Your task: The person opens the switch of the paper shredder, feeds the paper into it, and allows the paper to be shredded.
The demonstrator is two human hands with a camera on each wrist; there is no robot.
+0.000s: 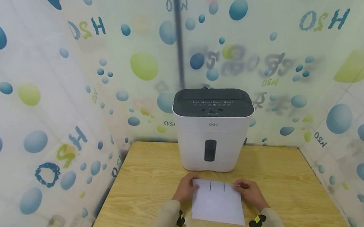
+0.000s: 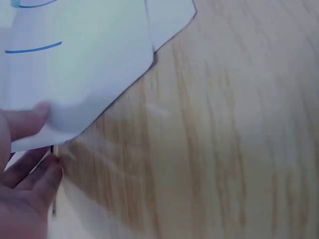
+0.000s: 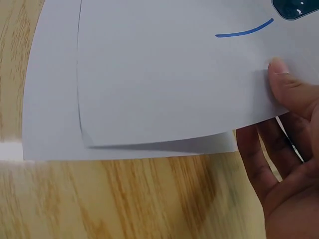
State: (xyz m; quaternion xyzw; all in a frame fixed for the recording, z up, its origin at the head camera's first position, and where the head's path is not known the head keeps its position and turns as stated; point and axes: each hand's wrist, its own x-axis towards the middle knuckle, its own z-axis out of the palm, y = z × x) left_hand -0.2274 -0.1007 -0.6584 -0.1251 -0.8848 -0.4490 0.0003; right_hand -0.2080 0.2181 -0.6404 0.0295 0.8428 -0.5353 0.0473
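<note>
A white sheet of paper (image 1: 217, 206) with two short blue lines near its far edge lies between my hands. My left hand (image 1: 185, 188) pinches its far left corner, thumb on top and fingers underneath. At the far right corner my right hand (image 1: 251, 191) grips the sheet the same way. In the right wrist view, a second white sheet (image 3: 50, 104) shows below the first, offset from it and partly covered. Just beyond the paper stands a white paper shredder (image 1: 195, 140) with a dark top (image 1: 212, 103); neither hand touches it.
The light wooden table (image 1: 148, 173) meets patterned walls (image 1: 147, 105) at the back and on both sides. Small black-and-yellow devices are strapped on the left wrist (image 1: 180, 219) and right wrist (image 1: 257, 222).
</note>
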